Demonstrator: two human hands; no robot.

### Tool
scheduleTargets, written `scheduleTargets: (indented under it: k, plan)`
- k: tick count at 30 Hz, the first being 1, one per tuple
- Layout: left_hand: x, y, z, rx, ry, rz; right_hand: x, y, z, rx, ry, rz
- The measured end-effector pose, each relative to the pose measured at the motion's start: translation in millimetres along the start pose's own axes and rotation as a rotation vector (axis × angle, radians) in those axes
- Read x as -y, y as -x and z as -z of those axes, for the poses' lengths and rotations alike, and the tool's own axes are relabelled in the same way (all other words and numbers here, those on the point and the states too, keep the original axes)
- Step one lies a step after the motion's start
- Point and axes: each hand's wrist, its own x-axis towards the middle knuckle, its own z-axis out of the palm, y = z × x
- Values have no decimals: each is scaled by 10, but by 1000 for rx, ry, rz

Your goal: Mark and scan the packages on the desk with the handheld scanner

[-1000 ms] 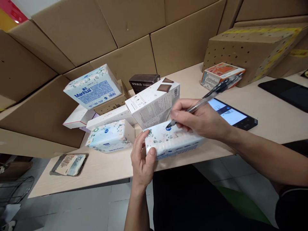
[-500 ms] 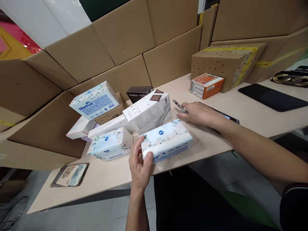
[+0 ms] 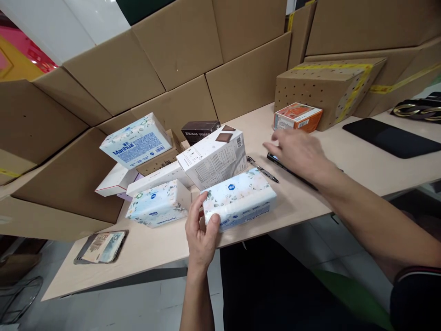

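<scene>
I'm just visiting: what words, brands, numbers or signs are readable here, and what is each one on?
"Manhua": blue letters on the raised floral pack.
Too small or blurred to read:
Blue badge characters on the floral pack in the left hand, the held pack.
Print on the front-left floral pack.
Fine print on the white box.
Lettering on the dark box.
Print on the orange box.
Figures on the banknotes.

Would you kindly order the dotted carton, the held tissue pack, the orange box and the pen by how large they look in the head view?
1. Dotted carton
2. Held tissue pack, though it sits nearer the camera
3. Orange box, partly hidden by the right hand
4. Pen
</scene>
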Motion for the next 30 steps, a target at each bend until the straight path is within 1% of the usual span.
scheduleTargets:
  k: [1, 2, 3, 4, 5, 7, 9, 11, 13, 19, 25, 30]
  plan:
    - [0, 2, 1, 3, -6, 1, -72, 1, 14, -79, 24, -36]
    - [3, 4, 2, 5, -11, -2, -153, 1, 11, -122, 50, -62]
    - [7, 7, 4, 5, -15, -7, -238, -1, -9, -132, 75, -90]
    - [13, 9, 5, 5, -18, -12, -322, -6, -42, -99, 90, -117]
    - [20, 10, 5, 5, -19, -16, -398, -12, -84, -32, 93, -146]
    - [35, 10, 5, 5, -17, -25, -517, -25, -173, 146, 74, -187]
    - [45, 9, 3, 6, -14, -36, -582, -28, -239, 269, 59, -191]
    - [51, 8, 1, 8, -13, -45, -604, -13, -266, 302, 59, -165]
    - [54, 10, 1, 11, -11, -47, -601, 19, -257, 296, 57, -132]
    - [50, 18, 4, 4, -24, -46, -555, 116, -176, 344, -7, 38]
    - [7, -2, -3, -11, -53, -44, -551, 124, -185, 321, -11, 69]
    - [-16, 0, -2, -14, -59, -42, -569, 160, -175, 319, -1, 22]
